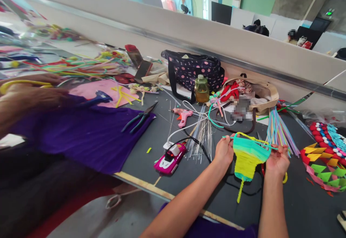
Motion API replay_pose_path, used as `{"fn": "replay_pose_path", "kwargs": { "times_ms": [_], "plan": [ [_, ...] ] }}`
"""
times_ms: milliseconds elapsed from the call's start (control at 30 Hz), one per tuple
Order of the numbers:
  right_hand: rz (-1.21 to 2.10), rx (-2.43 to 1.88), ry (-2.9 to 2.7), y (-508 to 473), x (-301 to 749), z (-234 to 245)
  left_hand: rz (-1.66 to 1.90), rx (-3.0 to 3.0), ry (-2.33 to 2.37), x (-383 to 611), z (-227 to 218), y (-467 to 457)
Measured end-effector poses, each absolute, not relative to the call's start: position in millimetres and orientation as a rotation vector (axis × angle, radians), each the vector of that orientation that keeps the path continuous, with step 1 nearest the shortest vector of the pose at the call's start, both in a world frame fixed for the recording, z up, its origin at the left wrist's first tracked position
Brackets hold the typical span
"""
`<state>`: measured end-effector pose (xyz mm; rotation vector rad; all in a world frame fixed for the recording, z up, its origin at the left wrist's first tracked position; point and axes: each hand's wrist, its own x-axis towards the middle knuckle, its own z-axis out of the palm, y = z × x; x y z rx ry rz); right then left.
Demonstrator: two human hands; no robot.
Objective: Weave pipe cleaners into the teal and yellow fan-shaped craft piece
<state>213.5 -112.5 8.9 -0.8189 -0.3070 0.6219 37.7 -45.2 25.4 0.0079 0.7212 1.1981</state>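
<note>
A teal and yellow piece of wound pipe cleaners (247,157) hangs between my hands above the dark table. It is wide at the top and narrows to a twisted yellow stem at the bottom. My left hand (225,150) pinches a teal pipe cleaner end at its upper left corner. At the upper right, my right hand (278,161) is closed on the other teal end. A twisted yellow strand arches along the top edge. Behind my right wrist, a yellow loop (285,177) shows in part; I cannot tell what it belongs to.
A purple car-shaped power strip (171,160), a pink glue gun (185,118) and pliers (139,117) lie leftward. Behind are thin wires (201,137), a green bottle (201,89), a dotted bag (189,68) and pastel pipe cleaners (281,131). Another person's hand (32,97) is at far left.
</note>
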Motion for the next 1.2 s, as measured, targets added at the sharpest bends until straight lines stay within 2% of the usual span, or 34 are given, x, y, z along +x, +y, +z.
{"fn": "replay_pose_path", "kwargs": {
  "times_ms": [233, 733, 967, 1200],
  "plan": [
    [0.705, -0.684, -0.286, -108, 193, 20, 1.25, 0.021, 0.72, 28, 38, -21],
    [0.532, -1.235, -0.297, -96, 161, 13, 1.147, -0.05, 0.67, 3, 25, -16],
    [0.708, -1.255, -0.277, -97, 161, 16, 1.159, -0.018, 0.658, 0, 28, -14],
    [0.546, -1.251, -0.268, -97, 161, 19, 1.279, 0.254, 0.621, 2, 31, -22]
  ]
}}
